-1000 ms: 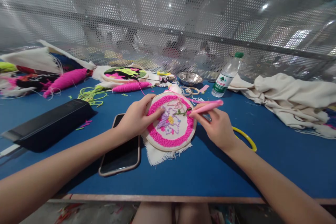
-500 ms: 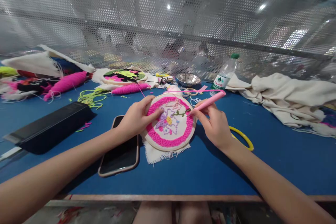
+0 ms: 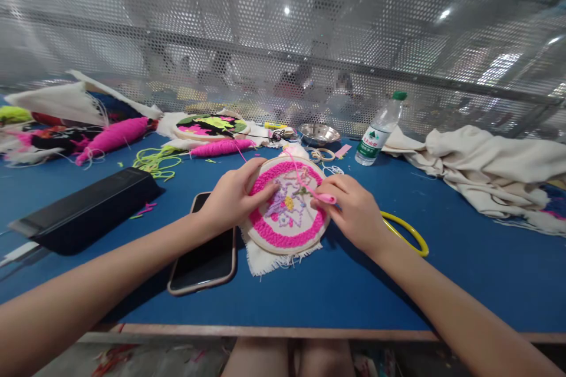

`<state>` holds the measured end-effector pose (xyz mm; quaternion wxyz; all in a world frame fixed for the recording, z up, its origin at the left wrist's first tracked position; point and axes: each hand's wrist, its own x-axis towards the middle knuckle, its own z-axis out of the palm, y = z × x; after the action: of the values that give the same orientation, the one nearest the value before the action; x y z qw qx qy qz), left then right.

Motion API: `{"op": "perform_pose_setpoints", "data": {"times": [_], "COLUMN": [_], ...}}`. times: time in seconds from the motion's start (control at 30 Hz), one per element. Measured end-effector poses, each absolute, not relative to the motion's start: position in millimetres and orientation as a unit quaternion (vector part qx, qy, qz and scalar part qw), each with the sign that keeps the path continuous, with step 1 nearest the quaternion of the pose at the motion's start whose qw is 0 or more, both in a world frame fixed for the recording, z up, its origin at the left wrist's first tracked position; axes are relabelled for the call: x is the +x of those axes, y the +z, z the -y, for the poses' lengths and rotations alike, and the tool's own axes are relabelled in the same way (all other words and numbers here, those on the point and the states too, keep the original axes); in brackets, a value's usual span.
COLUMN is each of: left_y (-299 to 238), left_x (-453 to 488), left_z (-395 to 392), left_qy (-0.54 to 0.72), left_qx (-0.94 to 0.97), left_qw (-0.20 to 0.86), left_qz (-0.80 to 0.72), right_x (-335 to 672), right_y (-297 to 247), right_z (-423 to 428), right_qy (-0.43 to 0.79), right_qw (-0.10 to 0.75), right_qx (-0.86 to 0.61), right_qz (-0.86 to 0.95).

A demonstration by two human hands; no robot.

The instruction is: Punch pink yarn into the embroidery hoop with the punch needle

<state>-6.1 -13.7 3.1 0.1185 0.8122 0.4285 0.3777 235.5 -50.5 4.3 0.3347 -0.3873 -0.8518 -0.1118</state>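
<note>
A round embroidery hoop [image 3: 287,235] with a pink yarn border and a small flower pattern lies on the blue table [image 3: 336,283]. My left hand [image 3: 232,197] grips its left rim, thumb on the pink border. My right hand [image 3: 354,209] is closed round a pink punch needle [image 3: 325,197], held low over the right side of the hoop with its tip on the fabric. A pink yarn strand [image 3: 295,168] runs up from the needle across the hoop.
A phone [image 3: 203,259] lies left of the hoop, a black box [image 3: 84,206] further left. A yellow ring [image 3: 409,230] sits under my right wrist. Behind are yarn skeins [image 3: 112,135], a second hoop [image 3: 210,125], a metal bowl [image 3: 319,134], a water bottle [image 3: 375,135] and beige cloth [image 3: 490,165].
My right hand has tipped the pink needle from sticking out to the upper right down toward me. The hand now sits closer over the hoop's right side. The left hand has held still.
</note>
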Motion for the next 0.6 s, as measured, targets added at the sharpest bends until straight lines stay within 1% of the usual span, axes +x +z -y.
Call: {"op": "perform_pose_setpoints", "data": {"times": [0.07,0.1,0.23,0.4,0.6], "left_y": [4.0,3.9,0.7,-2.0,-1.5], "left_x": [-6.4,-6.6,-8.3,-9.5,-9.2], "left_z": [14.8,14.8,12.7,10.1,10.2], "left_qy": [0.389,0.389,0.374,0.357,0.348], "left_qx": [0.813,0.813,0.809,0.809,0.808], "left_qw": [0.127,0.13,0.131,0.13,0.128], "left_qz": [-0.414,-0.414,-0.434,-0.448,-0.458], "right_x": [235.5,235.9,238.5,241.0,241.2], "right_y": [4.2,3.9,2.2,1.4,1.1], "right_z": [50.6,50.9,52.8,53.7,51.9], "right_qy": [-0.116,-0.116,-0.113,-0.044,-0.026], "right_qw": [0.321,0.33,0.396,0.455,0.466], "right_qx": [-0.389,-0.395,-0.434,-0.417,-0.419], "right_qz": [0.855,0.85,0.801,0.786,0.779]}}
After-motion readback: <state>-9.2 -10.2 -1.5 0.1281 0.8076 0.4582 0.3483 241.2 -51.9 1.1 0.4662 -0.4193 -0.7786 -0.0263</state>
